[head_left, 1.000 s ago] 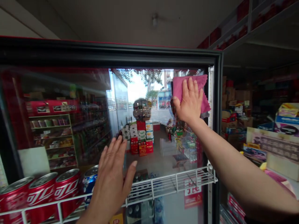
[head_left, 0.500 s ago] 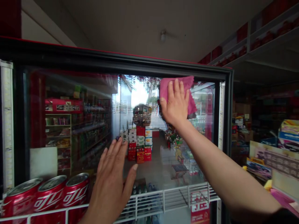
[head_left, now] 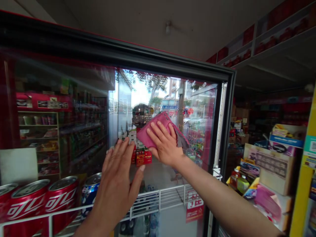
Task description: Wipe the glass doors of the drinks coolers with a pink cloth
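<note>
Lowered and shifted toward the left hand since the earlier frame, the pink cloth is now seen near the middle of the glass pane, well away from the upper right corner of the black frame. It is covered in part by the right hand, which is laid flat across it with the fingers spread rather than curled round it. A grey underside is shown at the cloth's right edge, and its longer span is slanted gently down toward that side. The left hand is held wide, its fingers pointed upward and nothing seen in it; whether the glass is touched by it cannot be told. From that hand, the cloth lies just above and to the right, while the right hand is the nearer, being in contact with it. Red cans are lined up on the white wire shelf below.
</note>
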`<move>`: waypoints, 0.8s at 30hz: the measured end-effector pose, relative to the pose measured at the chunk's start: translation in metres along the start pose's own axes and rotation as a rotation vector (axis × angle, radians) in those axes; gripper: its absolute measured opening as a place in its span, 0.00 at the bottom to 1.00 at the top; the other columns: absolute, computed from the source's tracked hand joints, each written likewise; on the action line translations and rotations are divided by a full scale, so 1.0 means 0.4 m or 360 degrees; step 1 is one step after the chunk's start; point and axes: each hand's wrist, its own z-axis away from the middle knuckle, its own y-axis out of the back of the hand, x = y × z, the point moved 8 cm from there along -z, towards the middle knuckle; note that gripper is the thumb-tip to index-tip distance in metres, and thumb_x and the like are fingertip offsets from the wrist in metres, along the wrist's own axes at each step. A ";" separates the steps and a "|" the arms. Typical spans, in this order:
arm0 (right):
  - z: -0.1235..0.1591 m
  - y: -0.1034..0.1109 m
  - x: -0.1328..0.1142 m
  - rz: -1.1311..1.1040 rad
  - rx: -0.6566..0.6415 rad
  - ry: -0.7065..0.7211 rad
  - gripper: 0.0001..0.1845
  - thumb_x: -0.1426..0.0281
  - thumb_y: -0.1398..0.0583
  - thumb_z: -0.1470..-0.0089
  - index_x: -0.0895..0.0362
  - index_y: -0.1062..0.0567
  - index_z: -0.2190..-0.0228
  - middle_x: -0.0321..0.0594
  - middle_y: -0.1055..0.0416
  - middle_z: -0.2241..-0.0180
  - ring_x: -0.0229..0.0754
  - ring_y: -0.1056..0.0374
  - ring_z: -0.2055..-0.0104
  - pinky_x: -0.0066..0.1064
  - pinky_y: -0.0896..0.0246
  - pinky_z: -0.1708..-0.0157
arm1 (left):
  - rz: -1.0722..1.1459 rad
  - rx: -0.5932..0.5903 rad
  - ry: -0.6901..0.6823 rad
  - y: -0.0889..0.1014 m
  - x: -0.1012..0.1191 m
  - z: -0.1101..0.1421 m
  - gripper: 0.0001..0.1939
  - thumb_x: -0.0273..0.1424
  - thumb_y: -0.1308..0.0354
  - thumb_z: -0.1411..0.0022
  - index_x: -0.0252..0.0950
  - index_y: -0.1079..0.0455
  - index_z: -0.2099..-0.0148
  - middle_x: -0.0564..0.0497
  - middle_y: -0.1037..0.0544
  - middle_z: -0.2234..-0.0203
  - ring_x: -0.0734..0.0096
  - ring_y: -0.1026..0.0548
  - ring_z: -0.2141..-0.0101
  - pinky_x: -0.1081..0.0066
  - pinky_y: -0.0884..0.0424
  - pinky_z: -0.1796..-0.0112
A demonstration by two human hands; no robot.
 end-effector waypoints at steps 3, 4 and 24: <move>-0.010 0.028 0.084 0.0128 0.0100 -0.0255 0.39 0.53 0.44 0.27 0.52 0.40 0.22 0.46 0.48 0.18 0.58 0.55 0.15 0.64 0.64 0.18 | -0.0007 0.0025 -0.0003 0.012 -0.003 0.001 0.41 0.39 0.45 0.23 0.41 0.55 0.16 0.39 0.39 0.20 0.45 0.42 0.21 0.38 0.44 0.23; -0.026 0.043 0.116 0.0175 0.0145 -0.0390 0.40 0.53 0.44 0.27 0.53 0.41 0.21 0.47 0.49 0.18 0.59 0.56 0.15 0.64 0.63 0.18 | -0.0009 0.0034 -0.0001 0.017 -0.006 0.003 0.41 0.39 0.45 0.23 0.40 0.55 0.16 0.39 0.39 0.20 0.46 0.42 0.21 0.39 0.44 0.23; -0.463 0.075 -0.046 0.0009 0.0434 -0.0376 0.42 0.57 0.52 0.25 0.56 0.56 0.19 0.51 0.57 0.16 0.65 0.68 0.14 0.77 0.79 0.21 | -0.0111 0.0030 0.0126 0.116 -0.149 0.089 0.39 0.39 0.45 0.23 0.38 0.51 0.17 0.37 0.39 0.21 0.44 0.41 0.21 0.37 0.44 0.24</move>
